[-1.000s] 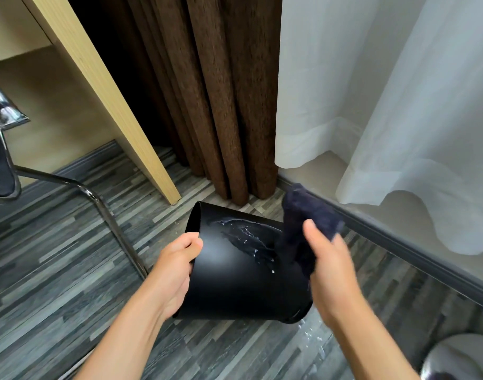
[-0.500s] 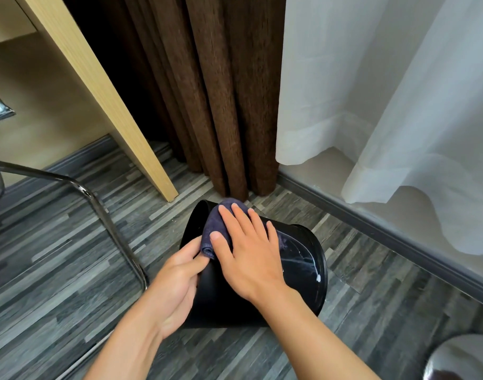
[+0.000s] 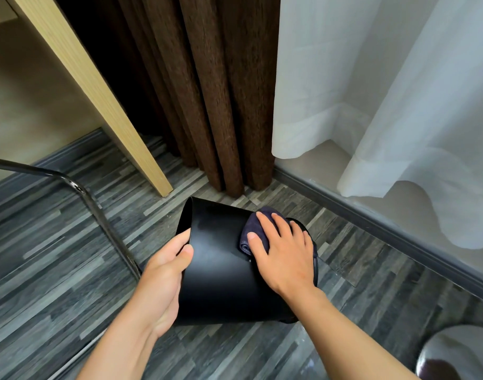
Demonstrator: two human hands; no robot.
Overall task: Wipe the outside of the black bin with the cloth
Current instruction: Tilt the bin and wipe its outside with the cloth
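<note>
While the left hand (image 3: 163, 272) grips the black bin (image 3: 221, 270) rim, right-hand fingers (image 3: 270, 229) press flat on the cloth (image 3: 252, 229)

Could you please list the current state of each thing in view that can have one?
black bin: tipped on its side, held off upright.
cloth: folded, pressed flat on the bin's outer wall.
left hand: gripping the bin's rim.
right hand: flat on the cloth.
brown curtain: gathered, hanging to the floor.
white curtain: hanging loose.

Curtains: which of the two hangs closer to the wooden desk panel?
The brown curtain, dark and heavy, hangs right beside the wooden desk panel; the white sheer curtain hangs farther right, by the wall.
</note>
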